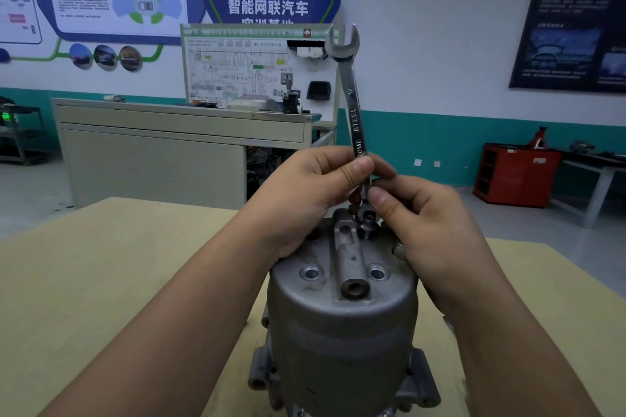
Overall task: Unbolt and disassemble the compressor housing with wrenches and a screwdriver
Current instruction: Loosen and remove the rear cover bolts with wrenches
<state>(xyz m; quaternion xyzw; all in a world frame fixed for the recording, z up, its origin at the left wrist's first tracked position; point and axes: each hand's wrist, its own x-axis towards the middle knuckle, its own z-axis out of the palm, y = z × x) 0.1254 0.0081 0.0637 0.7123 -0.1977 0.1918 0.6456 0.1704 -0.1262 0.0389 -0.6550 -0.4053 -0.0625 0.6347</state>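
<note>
Grey cast-metal cylindrical compressor housing (342,325), upright on pale wooden table (118,281), close in front. Hands together above its top: left hand (305,193) pinching the shank of a polished chrome open-ended wrench (352,101), right hand (423,213) pinching just below. Wrench near vertical, open end up, lower end hidden by fingers, beside a small steel bolt (367,225).

Head view, forward-down, close over table (101,267).

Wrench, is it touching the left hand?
Touching. The head view shows the left hand pinching the shaft of the upright wrench, with its thumb pressed flat against the metal near the lower end.
</note>
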